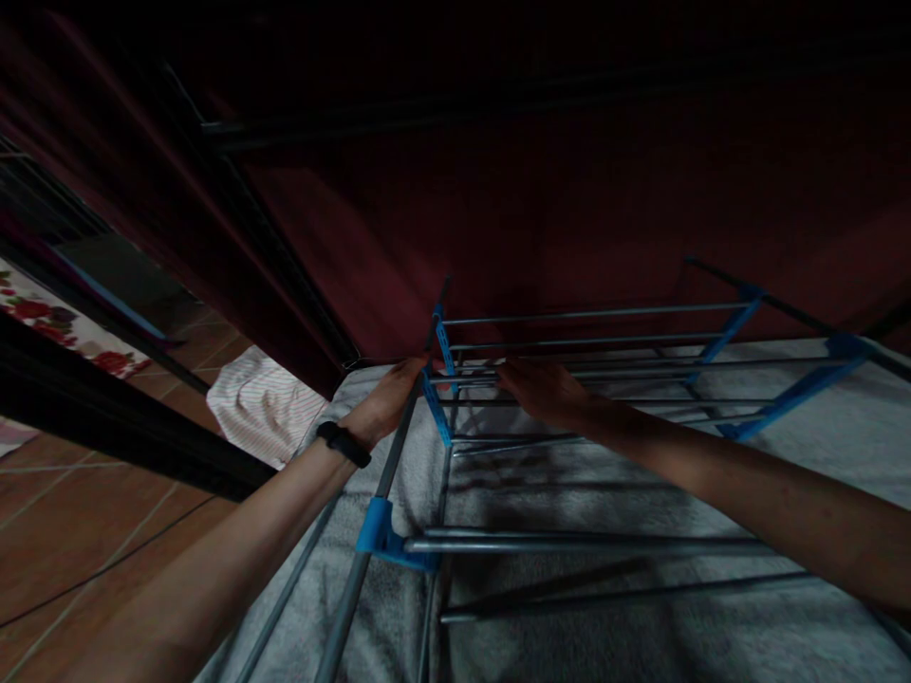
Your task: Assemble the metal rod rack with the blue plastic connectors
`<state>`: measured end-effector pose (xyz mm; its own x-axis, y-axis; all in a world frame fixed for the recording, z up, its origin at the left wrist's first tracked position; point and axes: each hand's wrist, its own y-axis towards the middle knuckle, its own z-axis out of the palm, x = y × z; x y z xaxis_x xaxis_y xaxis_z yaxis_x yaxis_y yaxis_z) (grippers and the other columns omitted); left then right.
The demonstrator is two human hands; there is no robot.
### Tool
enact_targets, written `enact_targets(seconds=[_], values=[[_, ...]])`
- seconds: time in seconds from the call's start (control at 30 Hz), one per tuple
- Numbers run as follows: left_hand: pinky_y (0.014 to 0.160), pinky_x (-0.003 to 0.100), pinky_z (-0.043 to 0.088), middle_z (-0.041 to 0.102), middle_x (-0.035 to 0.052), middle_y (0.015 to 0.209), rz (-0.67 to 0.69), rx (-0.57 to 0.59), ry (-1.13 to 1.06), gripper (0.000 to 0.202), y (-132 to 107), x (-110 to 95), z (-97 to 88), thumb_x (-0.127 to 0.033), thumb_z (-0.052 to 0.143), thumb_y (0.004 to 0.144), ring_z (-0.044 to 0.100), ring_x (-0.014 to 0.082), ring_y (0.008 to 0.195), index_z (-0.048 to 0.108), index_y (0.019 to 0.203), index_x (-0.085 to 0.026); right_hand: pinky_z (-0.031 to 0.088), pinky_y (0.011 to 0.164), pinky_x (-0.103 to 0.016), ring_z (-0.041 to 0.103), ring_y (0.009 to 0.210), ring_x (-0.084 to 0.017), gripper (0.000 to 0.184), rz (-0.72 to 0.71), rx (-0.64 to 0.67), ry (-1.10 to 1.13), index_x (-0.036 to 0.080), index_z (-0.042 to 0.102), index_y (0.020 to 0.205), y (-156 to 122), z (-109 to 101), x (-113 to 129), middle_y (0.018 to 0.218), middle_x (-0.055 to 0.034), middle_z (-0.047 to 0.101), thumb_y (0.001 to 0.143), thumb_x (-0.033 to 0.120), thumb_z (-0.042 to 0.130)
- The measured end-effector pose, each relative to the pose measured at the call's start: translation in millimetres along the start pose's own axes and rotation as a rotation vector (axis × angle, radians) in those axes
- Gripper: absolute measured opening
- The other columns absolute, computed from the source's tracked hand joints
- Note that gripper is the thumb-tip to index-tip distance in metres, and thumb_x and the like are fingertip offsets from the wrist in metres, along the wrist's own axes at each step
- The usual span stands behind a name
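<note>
A rack of thin grey metal tubes and blue plastic brackets lies on a grey cloth (541, 588). My left hand (396, 396), with a black band on its wrist, is closed around the rack's left side tube (399, 441), against a blue bracket (436, 410). Just right of it, my right hand (545, 389) wraps a horizontal metal tube (466, 378) near that tube's left end. Its fingertips are partly hidden. Closer to me, another blue bracket (377, 531) sits on the same side tube, beside a thicker crossbar (569, 545). More brackets (790, 389) join the tubes at the right.
Behind the rack hangs a dark red curtain (569, 228). A dark frame bar (128, 408) slants across the left. Beyond it are a striped cloth (267, 403), a brown tiled floor (92, 531) and a flowered fabric (64, 327). Loose-looking tubes (626, 596) lie low on the cloth.
</note>
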<state>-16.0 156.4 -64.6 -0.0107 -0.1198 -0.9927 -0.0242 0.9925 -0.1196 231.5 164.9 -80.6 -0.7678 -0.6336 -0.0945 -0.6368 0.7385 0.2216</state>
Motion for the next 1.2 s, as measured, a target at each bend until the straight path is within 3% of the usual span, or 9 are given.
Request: enact_targets(seconds=[0.13, 0.33, 0.87, 1.0, 1.2], values=[[0.068, 0.029, 0.057, 0.079, 0.0068, 0.087, -0.045, 0.045, -0.058, 0.021, 6.5, 5.3, -3.4, -0.036, 0.063, 0.084, 0.074, 0.0223, 0.08, 0.078, 0.089, -0.021, 0.05, 0.086, -0.033, 0.067, 0.112, -0.025, 0.031, 0.017, 0.001, 0.002, 0.017, 0.064, 0.122, 2.4, 0.9, -1.5, 0.126, -0.0139, 0.068, 0.111, 0.03, 0.038], [0.061, 0.03, 0.053, 0.077, 0.0069, 0.079, -0.063, -0.01, -0.023, 0.027, 8.7, 8.5, -6.2, -0.04, 0.06, 0.089, 0.07, 0.0205, 0.067, 0.077, 0.094, -0.019, 0.053, 0.086, -0.036, 0.069, 0.111, -0.027, 0.03, 0.016, -0.025, -0.007, 0.019, 0.064, 0.126, 4.8, -3.1, -4.0, 0.127, -0.0128, 0.07, 0.11, 0.029, 0.04], [0.064, 0.029, 0.053, 0.074, 0.0055, 0.074, -0.029, -0.014, -0.049, 0.028, 9.5, 10.2, -3.8, -0.041, 0.06, 0.088, 0.07, 0.0208, 0.071, 0.075, 0.091, -0.018, 0.051, 0.082, -0.033, 0.071, 0.107, -0.025, 0.035, -0.024, -0.045, 0.025, 0.018, 0.066, 0.124, 1.8, -3.3, -8.1, 0.122, -0.0133, 0.072, 0.111, 0.035, 0.038], [0.066, 0.028, 0.053, 0.073, 0.0039, 0.076, -0.021, -0.002, -0.036, 0.026, 6.5, 8.3, -1.3, -0.04, 0.06, 0.089, 0.069, 0.0197, 0.072, 0.073, 0.09, -0.019, 0.051, 0.083, -0.033, 0.071, 0.105, -0.026, 0.033, -0.014, 0.001, 0.013, 0.017, 0.068, 0.119, 1.7, -9.7, -4.5, 0.116, -0.0135, 0.074, 0.11, 0.032, 0.04], [0.069, 0.029, 0.053, 0.074, 0.0052, 0.079, 0.009, -0.063, -0.014, 0.027, -0.1, 5.6, 3.6, -0.042, 0.061, 0.087, 0.068, 0.0197, 0.074, 0.071, 0.092, -0.017, 0.052, 0.079, -0.033, 0.072, 0.106, -0.028, 0.035, -0.003, -0.001, 0.012, 0.018, 0.068, 0.119, 3.1, -9.7, -3.0, 0.118, -0.0134, 0.074, 0.11, 0.034, 0.039]])
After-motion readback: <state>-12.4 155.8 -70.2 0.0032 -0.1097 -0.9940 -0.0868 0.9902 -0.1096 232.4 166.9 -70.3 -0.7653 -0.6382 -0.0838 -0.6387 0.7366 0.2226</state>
